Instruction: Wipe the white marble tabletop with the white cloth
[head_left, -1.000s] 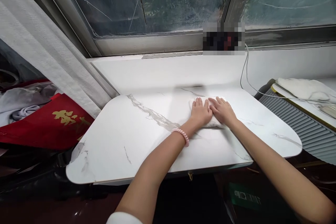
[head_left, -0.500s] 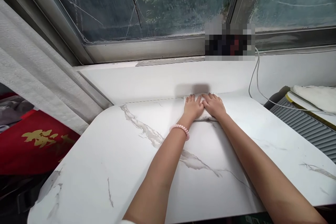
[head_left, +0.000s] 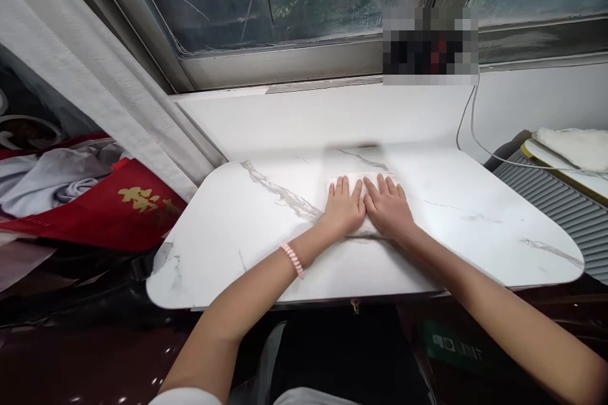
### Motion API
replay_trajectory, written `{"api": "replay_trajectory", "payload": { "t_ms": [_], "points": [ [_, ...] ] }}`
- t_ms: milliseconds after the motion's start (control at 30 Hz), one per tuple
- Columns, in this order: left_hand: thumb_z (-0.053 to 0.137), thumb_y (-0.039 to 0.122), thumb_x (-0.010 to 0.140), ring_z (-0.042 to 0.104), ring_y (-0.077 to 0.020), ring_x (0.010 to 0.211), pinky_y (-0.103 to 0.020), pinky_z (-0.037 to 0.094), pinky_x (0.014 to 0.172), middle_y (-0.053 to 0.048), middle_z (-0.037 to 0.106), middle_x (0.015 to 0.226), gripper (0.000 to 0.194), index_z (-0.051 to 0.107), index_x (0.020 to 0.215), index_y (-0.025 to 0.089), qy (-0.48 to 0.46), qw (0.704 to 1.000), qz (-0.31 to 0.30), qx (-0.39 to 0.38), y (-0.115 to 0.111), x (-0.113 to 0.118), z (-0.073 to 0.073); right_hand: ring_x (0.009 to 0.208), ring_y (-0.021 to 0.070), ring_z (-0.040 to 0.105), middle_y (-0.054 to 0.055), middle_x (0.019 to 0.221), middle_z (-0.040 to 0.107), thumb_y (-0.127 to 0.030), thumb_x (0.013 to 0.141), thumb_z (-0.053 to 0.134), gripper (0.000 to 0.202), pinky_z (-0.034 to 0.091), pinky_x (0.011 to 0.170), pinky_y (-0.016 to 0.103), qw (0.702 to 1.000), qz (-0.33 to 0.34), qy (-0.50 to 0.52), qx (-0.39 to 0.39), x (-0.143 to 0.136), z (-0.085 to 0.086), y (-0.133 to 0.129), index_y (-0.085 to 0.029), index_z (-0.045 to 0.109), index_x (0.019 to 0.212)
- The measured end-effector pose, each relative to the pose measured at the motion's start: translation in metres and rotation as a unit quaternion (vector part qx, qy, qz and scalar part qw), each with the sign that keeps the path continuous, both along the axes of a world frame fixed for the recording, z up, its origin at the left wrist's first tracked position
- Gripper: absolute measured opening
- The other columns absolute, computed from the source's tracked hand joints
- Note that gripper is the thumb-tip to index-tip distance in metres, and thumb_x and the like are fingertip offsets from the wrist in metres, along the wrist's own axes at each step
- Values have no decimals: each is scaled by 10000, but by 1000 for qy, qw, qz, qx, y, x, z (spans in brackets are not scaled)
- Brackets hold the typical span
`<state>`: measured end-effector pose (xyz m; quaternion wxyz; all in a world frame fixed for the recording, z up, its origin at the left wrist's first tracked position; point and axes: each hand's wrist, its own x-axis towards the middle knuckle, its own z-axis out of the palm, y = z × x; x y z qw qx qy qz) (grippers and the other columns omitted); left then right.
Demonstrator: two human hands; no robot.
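Note:
A white folded cloth (head_left: 370,228) lies flat on the white marble-patterned tabletop (head_left: 456,253). Both of my hands press down on it side by side, with the thumbs close together. My left hand (head_left: 346,205), its fingers spread, covers the cloth's left part; a pink coiled band (head_left: 292,259) circles that wrist. On the right part rests my right hand (head_left: 390,207), fingers also stretched out flat. Much of the cloth is hidden under the palms.
Behind the table rises a white wall below a window frame (head_left: 285,66). To the left hang a pale curtain (head_left: 104,69) and a red bag (head_left: 128,202) with gold lettering. A white cable (head_left: 503,159) runs at right above a grey ridged surface (head_left: 551,209).
Both hands and the cloth have moved from the table's back edge toward me. The view has tilted down, showing the table's front edge.

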<state>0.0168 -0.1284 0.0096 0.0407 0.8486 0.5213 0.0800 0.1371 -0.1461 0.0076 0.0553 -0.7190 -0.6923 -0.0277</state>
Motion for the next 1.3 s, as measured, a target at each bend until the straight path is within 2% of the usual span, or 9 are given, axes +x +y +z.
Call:
{"api": "replay_trajectory", "payload": {
  "t_ms": [100,200,333,467,600,767,900,1100,1300],
  "points": [
    [294,327,1010,227,-341,1447,-528,234,1160,-199,304,1549,529,320,1498,122,11,1000,5,22,-47,-20,1,1435,326,265,156,1558,321,-303,987,243,549,247,1136,490,999,34,-17,8,-17,-2,-45,-182,335,1514],
    [312,326,1005,241,-362,1439,-544,266,1141,-225,320,1533,533,327,1490,105,27,999,-1,35,-81,-37,1,1428,348,276,174,1548,334,-305,978,281,547,253,1131,502,998,55,-29,12,-30,-3,-76,-170,362,1502],
    [313,322,1002,212,-379,1441,-530,265,1142,-243,286,1542,553,288,1507,99,47,999,-9,17,-93,-54,4,1416,368,293,190,1539,344,-310,968,309,556,258,1123,521,996,77,-35,10,-41,-4,-84,-153,372,1497],
    [306,308,1000,163,-389,1448,-515,238,1153,-255,227,1558,575,240,1520,71,49,998,17,-40,-63,-60,14,1412,353,306,174,1533,362,-298,969,294,544,267,1117,514,995,94,-22,17,-49,-3,-53,-171,385,1490],
    [258,283,1002,132,-360,1461,-499,218,1161,-240,193,1572,571,206,1527,65,37,990,63,-118,-2,-60,24,1409,317,317,151,1532,372,-281,968,267,535,264,1117,492,995,95,13,20,-58,-2,8,-195,396,1480],
    [258,277,1005,168,-281,1473,-441,164,1190,-175,231,1583,535,270,1518,125,-19,993,111,-33,74,-63,9,1414,305,301,142,1536,364,-304,971,254,531,240,1123,490,996,64,62,24,-70,-1,84,-208,395,1475],
    [291,281,1002,246,-252,1452,-405,188,1187,-148,307,1559,506,342,1492,166,-37,993,113,13,115,-67,-3,1405,290,311,129,1530,376,-295,970,256,519,245,1119,488,995,55,79,33,-74,-2,123,-215,417,1457],
    [321,274,1003,302,-249,1428,-405,222,1176,-140,373,1525,477,392,1466,184,-39,992,110,50,143,-69,-6,1382,284,335,122,1507,407,-269,962,254,513,243,1121,471,995,47,79,45,-75,-2,148,-218,448,1433],
    [291,293,1012,270,-248,1444,-456,208,1179,-133,337,1549,479,374,1473,191,-36,992,109,43,133,-71,-7,1439,256,253,106,1575,301,-321,983,217,538,208,1146,466,994,67,84,15,-70,-1,139,-223,353,1494]
  ]
}}
